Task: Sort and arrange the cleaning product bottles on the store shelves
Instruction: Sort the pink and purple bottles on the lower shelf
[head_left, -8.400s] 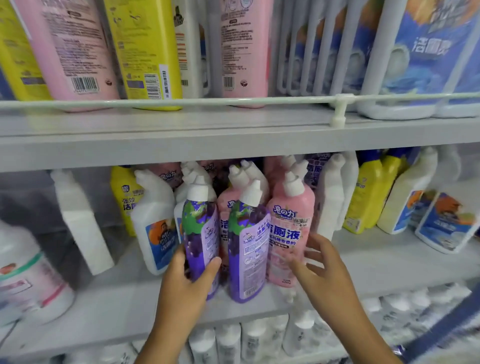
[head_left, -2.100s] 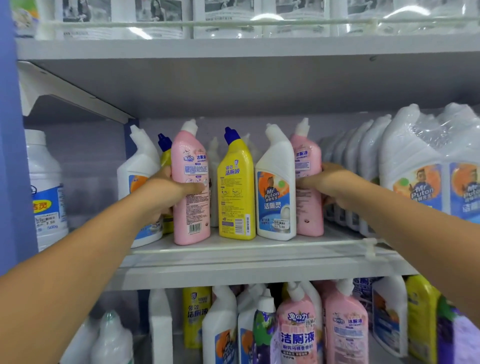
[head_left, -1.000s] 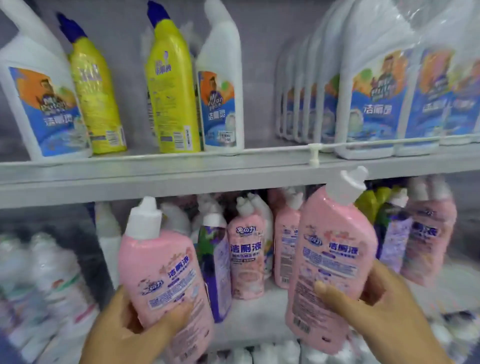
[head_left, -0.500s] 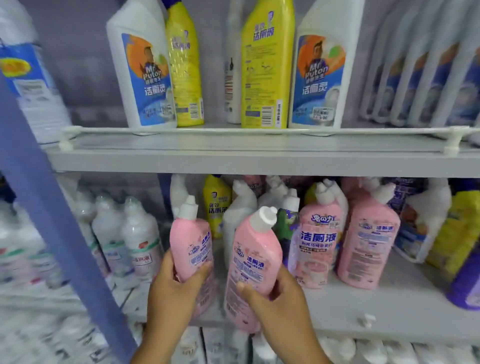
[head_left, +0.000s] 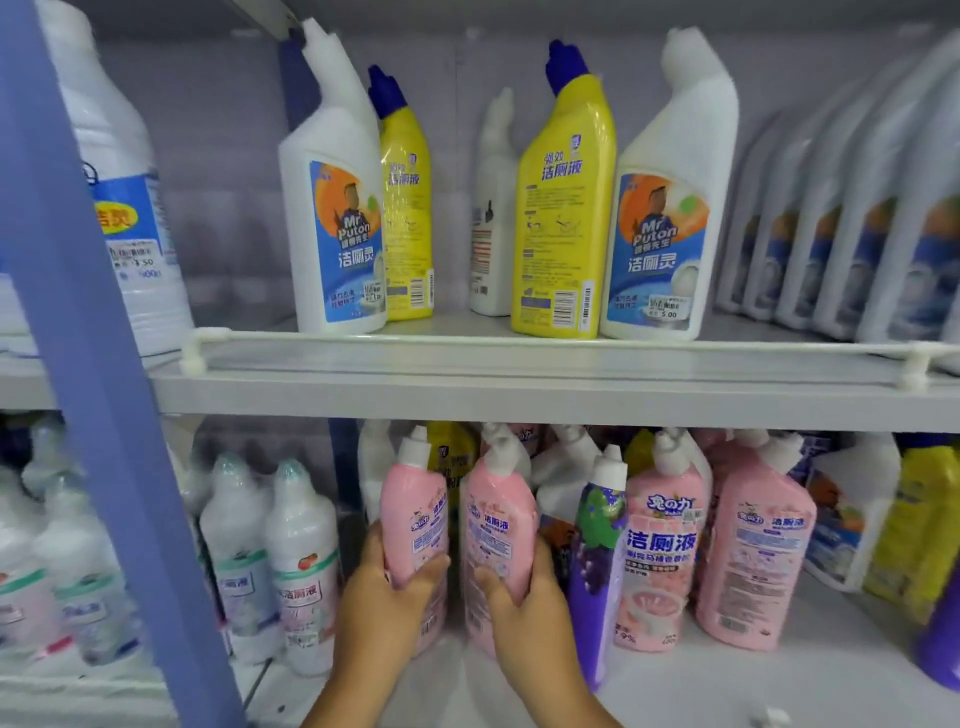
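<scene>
We are looking from one head-worn camera, facing forward and slightly down into the store shelving; we are standing close, with the upper shelf (head_left: 519, 387) crossing just above mid-frame and the lower shelf (head_left: 727, 686) filling the bottom half; a blue upright post (head_left: 104, 415) is slanting through the left side, very near the lens; both forearms are entering from the bottom edge; the wide angle is bending the frame's edges.
</scene>
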